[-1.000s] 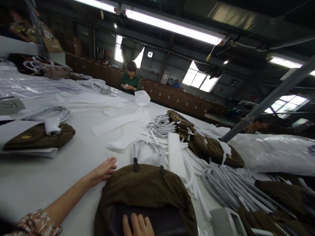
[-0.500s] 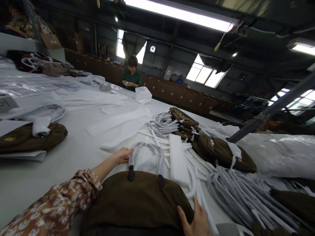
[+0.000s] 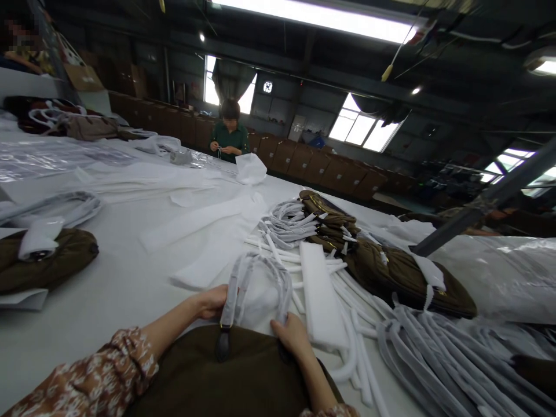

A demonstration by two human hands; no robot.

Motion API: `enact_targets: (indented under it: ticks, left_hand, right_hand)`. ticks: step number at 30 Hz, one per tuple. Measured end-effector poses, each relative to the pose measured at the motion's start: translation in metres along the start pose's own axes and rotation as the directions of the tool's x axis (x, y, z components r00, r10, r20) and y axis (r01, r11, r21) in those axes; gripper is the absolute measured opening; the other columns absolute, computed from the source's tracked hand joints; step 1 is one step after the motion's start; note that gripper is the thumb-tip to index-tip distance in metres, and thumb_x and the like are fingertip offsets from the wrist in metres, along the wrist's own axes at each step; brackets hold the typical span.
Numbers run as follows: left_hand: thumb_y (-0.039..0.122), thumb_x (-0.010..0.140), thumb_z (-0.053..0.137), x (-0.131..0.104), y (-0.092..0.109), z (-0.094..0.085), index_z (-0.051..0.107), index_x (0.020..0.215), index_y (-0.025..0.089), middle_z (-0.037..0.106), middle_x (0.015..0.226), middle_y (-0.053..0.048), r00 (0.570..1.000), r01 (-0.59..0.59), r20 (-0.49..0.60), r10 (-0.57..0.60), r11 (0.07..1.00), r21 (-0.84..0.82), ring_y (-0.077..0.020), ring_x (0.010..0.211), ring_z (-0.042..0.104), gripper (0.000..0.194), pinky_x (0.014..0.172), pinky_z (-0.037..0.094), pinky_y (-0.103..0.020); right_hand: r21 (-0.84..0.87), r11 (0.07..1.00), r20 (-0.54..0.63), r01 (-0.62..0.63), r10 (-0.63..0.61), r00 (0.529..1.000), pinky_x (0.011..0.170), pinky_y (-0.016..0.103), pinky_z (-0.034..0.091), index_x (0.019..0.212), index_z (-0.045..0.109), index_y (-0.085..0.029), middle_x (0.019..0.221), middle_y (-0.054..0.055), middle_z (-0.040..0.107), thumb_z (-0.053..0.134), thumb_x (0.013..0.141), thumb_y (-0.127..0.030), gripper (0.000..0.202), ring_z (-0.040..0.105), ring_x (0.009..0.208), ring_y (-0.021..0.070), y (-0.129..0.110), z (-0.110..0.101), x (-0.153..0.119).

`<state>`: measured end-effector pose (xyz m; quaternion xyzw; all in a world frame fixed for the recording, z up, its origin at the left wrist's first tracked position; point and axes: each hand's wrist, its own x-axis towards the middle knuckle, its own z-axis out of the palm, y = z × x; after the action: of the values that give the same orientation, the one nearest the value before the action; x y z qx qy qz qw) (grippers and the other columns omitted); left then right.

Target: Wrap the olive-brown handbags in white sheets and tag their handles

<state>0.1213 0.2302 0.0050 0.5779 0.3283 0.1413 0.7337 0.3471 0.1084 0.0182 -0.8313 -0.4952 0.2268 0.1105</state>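
We have a white table (image 3: pixel 108 301), our dark olive bag (image 3: pixel 234 382) on it nearest us, other bags (image 3: pixel 403 272) left and right, and grey straps (image 3: pixel 430 353), white tubes (image 3: pixel 348 362) and a foam block (image 3: pixel 319 295) crowding our right. Grey wrap covers our bag's looped handles (image 3: pixel 231 286); our left hand (image 3: pixel 212 302) and right hand (image 3: pixel 293 335) each grip one side.

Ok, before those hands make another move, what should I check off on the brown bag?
1. Left hand at the wrapped handles, left side: ok.
2. Right hand at their right side: ok.
3. Both dark handle tabs fully visible: not ok; the left tab shows, the right is mostly covered by the right hand.
4. White foam block off the bag: ok.
5. Bag's lower part undamaged: cannot tell, cut off by the picture.
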Motion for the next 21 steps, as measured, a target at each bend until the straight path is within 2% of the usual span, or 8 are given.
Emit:
enact_targets:
  ticks: [3,7,10,13,15,17,18,21]
  left_hand:
    - [0.032,0.055,0.079,0.017,-0.006,0.006,0.061,0.075,0.015,0.057,0.059,0.000,0.998,-0.046,-0.034,0.053,0.984,0.171,-0.0153,0.057,0.051,0.032,0.053,0.040,-0.027]
    - [0.024,0.046,0.082,0.024,0.002,0.020,0.058,0.053,0.016,0.055,0.052,-0.001,0.996,-0.080,0.001,0.086,0.925,0.371,-0.0182,0.055,0.051,0.026,0.052,0.038,-0.030]
    - [0.022,0.055,0.072,0.009,0.009,0.027,0.059,0.058,0.019,0.059,0.058,-0.002,0.978,-0.086,-0.127,0.164,0.880,0.468,-0.0235,0.064,0.056,0.014,0.059,0.040,-0.032]
    - [0.027,0.067,0.061,-0.020,0.005,0.014,0.060,0.080,0.020,0.064,0.072,-0.004,0.909,-0.021,-0.349,0.230,0.860,0.510,-0.0279,0.078,0.059,0.014,0.067,0.043,-0.034]
    - [0.029,0.068,0.060,-0.041,-0.006,-0.002,0.057,0.091,0.020,0.063,0.070,-0.004,0.812,0.099,-0.550,0.196,0.883,0.459,-0.0283,0.078,0.061,0.025,0.067,0.044,-0.034]
    - [0.027,0.066,0.061,-0.057,-0.021,-0.014,0.054,0.098,0.019,0.061,0.064,-0.002,0.716,0.196,-0.693,0.081,0.930,0.311,-0.0276,0.075,0.063,0.034,0.064,0.046,-0.033]
    - [0.027,0.066,0.059,-0.063,-0.029,-0.018,0.054,0.099,0.019,0.059,0.061,-0.001,0.693,0.231,-0.721,-0.001,0.947,0.221,-0.0272,0.072,0.064,0.034,0.061,0.046,-0.032]
    - [0.036,0.075,0.053,-0.073,-0.042,-0.020,0.055,0.098,0.017,0.048,0.047,0.002,0.686,0.318,-0.702,-0.192,0.946,0.053,-0.0256,0.054,0.060,0.031,0.048,0.042,-0.030]
  right_hand:
    - [0.015,1.000,-0.053,-0.021,0.022,0.998,0.081,0.034,0.046,0.099,0.062,-0.008,0.102,0.020,0.068,0.046,0.085,-0.038,0.036,0.064,0.098,0.0299,0.006,0.012,0.000]
    - [0.089,0.995,-0.122,0.034,-0.023,0.992,0.084,0.031,0.046,0.107,0.056,-0.011,0.105,0.017,0.068,0.039,0.090,-0.037,0.036,0.063,0.102,0.0271,0.010,0.012,-0.005]
    - [0.171,0.980,-0.207,0.099,-0.062,0.976,0.080,0.031,0.047,0.103,0.055,-0.016,0.099,0.013,0.069,0.040,0.089,-0.040,0.031,0.065,0.096,0.0268,0.013,0.008,-0.014]
    - [0.171,0.978,-0.254,0.120,-0.074,0.964,0.072,0.030,0.047,0.096,0.054,-0.021,0.085,0.008,0.069,0.039,0.089,-0.043,0.027,0.066,0.084,0.0257,0.015,0.007,-0.021]
    - [0.123,0.987,-0.203,0.104,-0.077,0.976,0.072,0.030,0.046,0.096,0.053,-0.021,0.085,0.008,0.069,0.040,0.090,-0.040,0.023,0.067,0.084,0.0251,0.014,0.010,-0.021]
    - [0.037,0.999,-0.110,0.034,-0.030,0.994,0.073,0.030,0.045,0.096,0.054,-0.019,0.089,0.011,0.069,0.042,0.090,-0.036,0.022,0.066,0.089,0.0263,0.011,0.014,-0.017]
    - [-0.003,1.000,-0.074,-0.002,0.002,0.997,0.074,0.031,0.045,0.096,0.055,-0.017,0.092,0.013,0.069,0.042,0.090,-0.035,0.022,0.066,0.092,0.0271,0.009,0.016,-0.014]
    - [-0.052,0.997,-0.047,-0.053,0.051,0.998,0.075,0.032,0.044,0.098,0.056,-0.015,0.096,0.015,0.069,0.040,0.092,-0.035,0.027,0.066,0.095,0.0278,0.006,0.017,-0.008]
